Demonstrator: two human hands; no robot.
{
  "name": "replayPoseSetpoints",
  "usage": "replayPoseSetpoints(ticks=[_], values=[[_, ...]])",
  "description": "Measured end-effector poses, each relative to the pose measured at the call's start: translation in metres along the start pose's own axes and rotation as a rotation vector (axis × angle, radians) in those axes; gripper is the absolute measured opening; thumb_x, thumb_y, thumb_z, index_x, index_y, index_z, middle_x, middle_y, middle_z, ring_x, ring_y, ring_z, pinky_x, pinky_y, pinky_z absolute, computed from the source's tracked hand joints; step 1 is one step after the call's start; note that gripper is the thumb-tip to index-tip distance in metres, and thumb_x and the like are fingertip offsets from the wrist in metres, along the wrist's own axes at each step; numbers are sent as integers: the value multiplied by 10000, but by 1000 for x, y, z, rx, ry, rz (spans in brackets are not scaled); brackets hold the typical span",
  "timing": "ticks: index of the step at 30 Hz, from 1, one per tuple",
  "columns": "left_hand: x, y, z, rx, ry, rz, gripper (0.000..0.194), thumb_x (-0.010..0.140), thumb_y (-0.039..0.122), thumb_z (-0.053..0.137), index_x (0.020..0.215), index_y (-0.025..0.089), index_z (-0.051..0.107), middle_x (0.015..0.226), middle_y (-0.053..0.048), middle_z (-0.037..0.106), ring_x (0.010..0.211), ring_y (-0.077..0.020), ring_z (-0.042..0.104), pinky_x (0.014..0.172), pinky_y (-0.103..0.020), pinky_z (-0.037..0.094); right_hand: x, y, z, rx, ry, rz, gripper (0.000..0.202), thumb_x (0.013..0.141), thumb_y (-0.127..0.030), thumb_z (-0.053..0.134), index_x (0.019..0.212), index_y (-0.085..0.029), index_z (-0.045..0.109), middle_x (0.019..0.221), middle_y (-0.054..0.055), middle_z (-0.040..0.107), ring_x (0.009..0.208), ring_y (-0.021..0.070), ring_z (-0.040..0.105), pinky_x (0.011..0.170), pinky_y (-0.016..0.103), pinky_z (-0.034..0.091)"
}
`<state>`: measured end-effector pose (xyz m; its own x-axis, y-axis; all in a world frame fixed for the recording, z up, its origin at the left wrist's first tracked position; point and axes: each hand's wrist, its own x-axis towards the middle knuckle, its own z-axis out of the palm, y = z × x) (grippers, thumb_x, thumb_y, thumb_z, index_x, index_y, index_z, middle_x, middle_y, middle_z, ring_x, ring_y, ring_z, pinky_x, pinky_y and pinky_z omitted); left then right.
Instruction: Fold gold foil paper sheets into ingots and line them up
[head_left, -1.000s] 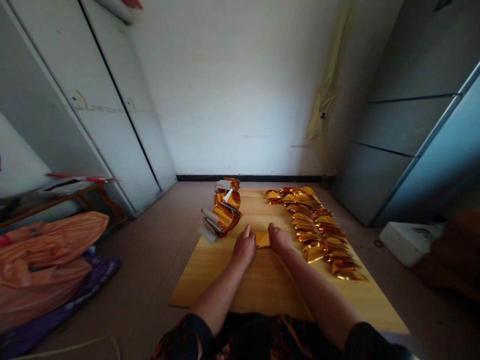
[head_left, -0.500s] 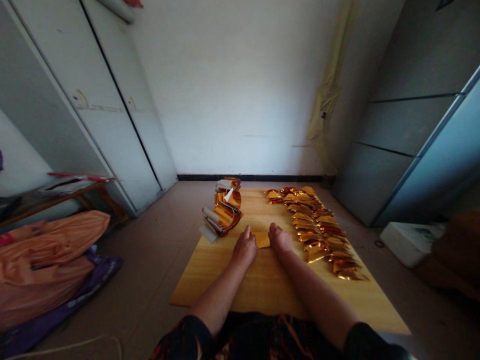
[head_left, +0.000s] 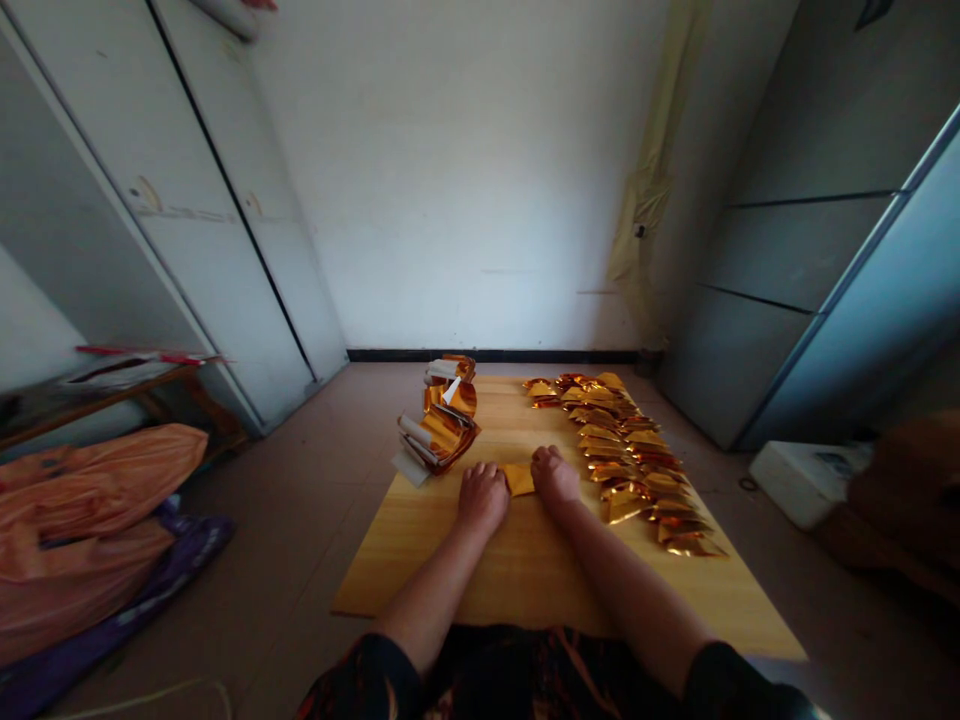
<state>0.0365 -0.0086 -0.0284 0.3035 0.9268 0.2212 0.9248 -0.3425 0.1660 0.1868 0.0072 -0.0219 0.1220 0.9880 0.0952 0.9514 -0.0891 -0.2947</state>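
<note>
A small folded piece of gold paper (head_left: 519, 480) lies on the wooden board, stretched between my two hands. My left hand (head_left: 484, 497) has its fingers curled over the paper's left end. At the right end, my right hand (head_left: 556, 480) is closed with its fingers bent around the edge. The fingertips of both hands are partly hidden. To the right stand rows of folded gold foil pieces (head_left: 600, 440), several of them overlapping. Beyond my left hand sit curled stacks of gold foil sheets (head_left: 442, 432) with pale backs.
The wooden board (head_left: 405, 570) spreads out before me above a tiled floor. A white box (head_left: 795, 485) stands off its right side. Orange plastic bags (head_left: 97, 500) lie at the left, below a low wooden bench (head_left: 157, 378). Cabinets flank the white wall.
My left hand's raised index finger has come down, and its fingers are now curled over the paper. My right hand stays at the other end. The whole view has shifted slightly.
</note>
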Motion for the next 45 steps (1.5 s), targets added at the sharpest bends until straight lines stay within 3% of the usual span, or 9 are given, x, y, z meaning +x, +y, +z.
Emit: replayPoseSetpoints(ticks=[7,18,22,28,33,37,41,45], values=[[-7,-2,-3,-15,14,-6,217,838,255,474,974,187,629,1045,-107,613,1035,-249,479,868,-392,335,-16,-9,0,61,-9,-58,327,696,-370,650,981,-217,604,1068,62,544,1002,213,486,777,288,372],[-12,-8,-4,-31,-4,-15,289,814,317,511,1087,258,587,1236,-57,566,1095,-254,454,858,-414,332,-19,-6,3,137,-11,-52,409,646,-348,703,1019,-208,612,1241,82,485,1078,236,456,859,316,369],[-12,-9,-4,-39,-21,-13,299,819,327,499,1101,273,584,1253,-46,559,1097,-249,452,862,-409,333,-14,5,6,214,-10,-88,355,635,-248,691,979,-185,629,1185,84,519,1035,210,486,863,274,381],[-11,-15,-4,-2,-91,-9,365,846,286,437,1197,315,531,1326,-12,510,1133,-237,435,873,-399,334,-3,25,13,284,16,-192,286,625,-50,582,891,-138,641,943,74,612,906,168,539,819,234,409],[-10,-19,-3,4,-107,9,428,833,239,416,1240,340,504,1363,15,484,1148,-229,428,878,-398,335,3,36,20,397,93,-257,207,779,-89,464,834,-148,654,863,71,651,869,156,576,827,253,431],[-10,-20,-3,-1,-106,1,448,816,224,422,1239,344,510,1362,31,485,1166,-229,420,897,-409,329,-4,39,20,388,85,-346,208,808,-129,481,880,-161,673,1001,96,651,992,173,573,902,282,427],[-10,-20,-3,-24,-88,4,426,804,317,468,1227,323,521,1356,17,494,1153,-243,428,897,-409,332,-10,40,20,351,45,-397,259,817,-160,496,1003,-187,674,1244,118,557,1144,203,516,988,348,394],[-9,-23,-4,-48,-84,19,430,780,374,514,1205,311,531,1358,5,496,1145,-252,436,888,-403,334,-11,46,19,388,-18,-454,369,777,-145,499,1118,-178,637,1294,134,511,1169,216,505,985,377,410]])
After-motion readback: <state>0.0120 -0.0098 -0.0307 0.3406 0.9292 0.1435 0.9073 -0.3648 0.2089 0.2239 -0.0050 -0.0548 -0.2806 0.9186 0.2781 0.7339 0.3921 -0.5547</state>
